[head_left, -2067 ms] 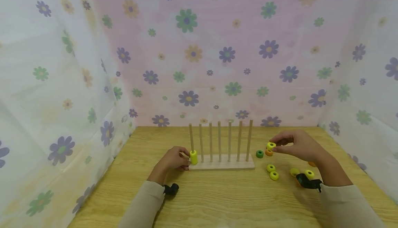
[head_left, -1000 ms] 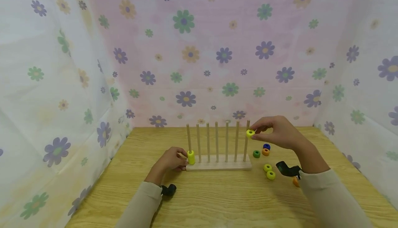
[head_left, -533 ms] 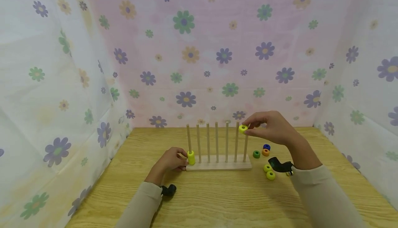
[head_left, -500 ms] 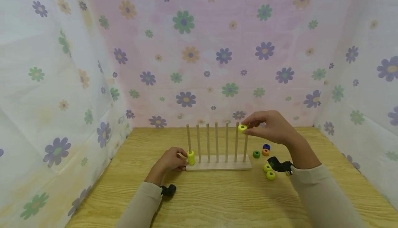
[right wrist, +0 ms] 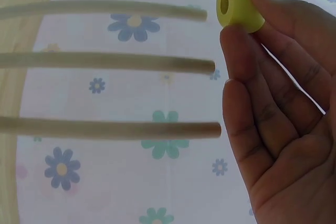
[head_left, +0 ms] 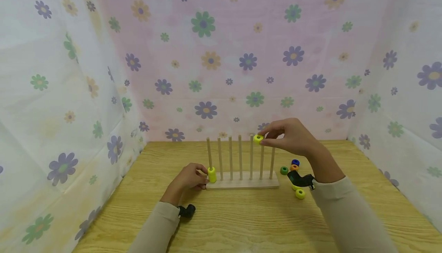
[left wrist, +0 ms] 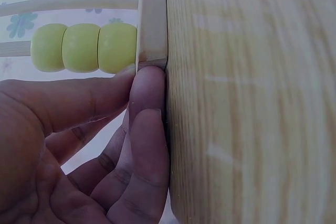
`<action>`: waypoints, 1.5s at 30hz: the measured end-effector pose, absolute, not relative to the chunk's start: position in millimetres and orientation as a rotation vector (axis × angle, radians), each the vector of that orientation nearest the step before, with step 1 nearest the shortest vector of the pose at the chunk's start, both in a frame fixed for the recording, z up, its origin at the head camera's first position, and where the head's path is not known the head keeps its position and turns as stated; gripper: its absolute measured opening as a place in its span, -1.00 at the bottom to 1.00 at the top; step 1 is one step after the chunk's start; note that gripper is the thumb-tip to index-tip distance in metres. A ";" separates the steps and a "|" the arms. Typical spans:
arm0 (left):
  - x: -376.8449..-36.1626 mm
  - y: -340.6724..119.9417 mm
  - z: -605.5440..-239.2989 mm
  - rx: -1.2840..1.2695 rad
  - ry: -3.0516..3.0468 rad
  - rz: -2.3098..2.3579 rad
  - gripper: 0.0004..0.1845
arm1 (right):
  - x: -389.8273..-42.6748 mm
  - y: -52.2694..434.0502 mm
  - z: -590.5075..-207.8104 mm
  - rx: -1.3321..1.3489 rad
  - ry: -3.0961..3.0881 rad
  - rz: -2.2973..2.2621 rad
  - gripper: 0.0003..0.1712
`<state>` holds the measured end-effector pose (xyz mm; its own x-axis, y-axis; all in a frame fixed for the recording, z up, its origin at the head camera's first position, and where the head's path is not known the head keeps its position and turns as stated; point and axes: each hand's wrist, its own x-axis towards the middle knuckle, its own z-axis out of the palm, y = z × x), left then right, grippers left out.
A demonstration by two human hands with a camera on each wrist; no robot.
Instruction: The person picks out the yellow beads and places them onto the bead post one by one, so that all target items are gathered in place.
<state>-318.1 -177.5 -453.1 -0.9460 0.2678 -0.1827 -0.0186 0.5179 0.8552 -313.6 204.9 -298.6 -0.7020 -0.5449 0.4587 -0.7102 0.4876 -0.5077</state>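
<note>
Right hand (head_left: pixel 290 138) raised above the peg rack (head_left: pixel 241 184), grip pinched on a yellow bead (head_left: pixel 258 138) held level with the peg tops, near the fifth and sixth pegs from the left. Left hand (head_left: pixel 189 178) low on the counter (head_left: pixel 241 218), fingers curled and pressed against the rack's left end, beside three yellow beads (left wrist: pixel 84 47) stacked on the leftmost peg. Loose beads on the counter right of the rack: green (head_left: pixel 284 170), blue (head_left: pixel 295 163), orange (head_left: pixel 294 167), yellow (head_left: pixel 300 194).
</note>
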 end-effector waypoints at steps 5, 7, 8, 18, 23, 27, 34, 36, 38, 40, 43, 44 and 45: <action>-318.7 -177.3 -452.7 0.216 2.480 1.381 -0.76 | -314.4 193.1 -296.6 1.063 -2.470 1.000 -0.81; -319.2 -177.2 -453.0 0.217 2.484 1.375 -0.76 | -315.0 188.4 -296.1 1.060 -2.462 0.993 -0.81; -319.4 -177.2 -453.2 0.217 2.485 1.373 -0.76 | -315.0 186.1 -295.6 1.059 -2.460 0.993 -0.81; -317.9 -177.5 -451.9 0.215 2.487 1.366 -0.76 | -315.9 164.5 -294.0 1.084 -2.453 1.031 -0.84; -317.9 -177.5 -452.3 0.218 2.486 1.368 -0.76 | -318.2 154.0 -294.1 1.123 -2.411 1.062 -0.86; -317.7 -177.4 -451.6 0.221 2.479 1.375 -0.77 | -319.5 147.0 -292.7 1.140 -2.398 1.054 -0.86; -318.1 -178.6 -451.3 0.216 2.488 1.377 -0.77 | -319.7 134.6 -292.1 1.139 -2.406 1.098 -0.86; -318.5 -179.1 -452.1 0.212 2.489 1.375 -0.77 | -320.2 131.2 -293.3 1.138 -2.408 1.113 -0.87; -318.8 -179.2 -452.8 0.212 2.488 1.374 -0.77 | -320.3 127.8 -294.5 1.137 -2.408 1.115 -0.88; -319.0 -179.0 -453.4 0.217 2.486 1.371 -0.78 | -320.8 124.6 -295.8 1.141 -2.403 1.112 -0.89; -319.3 -178.4 -453.6 0.226 2.486 1.371 -0.78 | -321.2 119.7 -296.7 1.148 -2.392 1.102 -0.90; -319.3 -178.2 -453.6 0.229 2.488 1.371 -0.78 | -321.6 117.9 -297.1 1.152 -2.388 1.098 -0.90; -319.2 -178.1 -453.6 0.229 2.489 1.370 -0.78 | -322.0 116.1 -297.3 1.156 -2.385 1.095 -0.91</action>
<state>-319.2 -178.1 -453.6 -0.9451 0.2756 -0.1753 -0.0007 0.5350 0.8449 -322.0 116.1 -297.3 -0.6441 -0.5546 0.5268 -0.7610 0.3949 -0.5146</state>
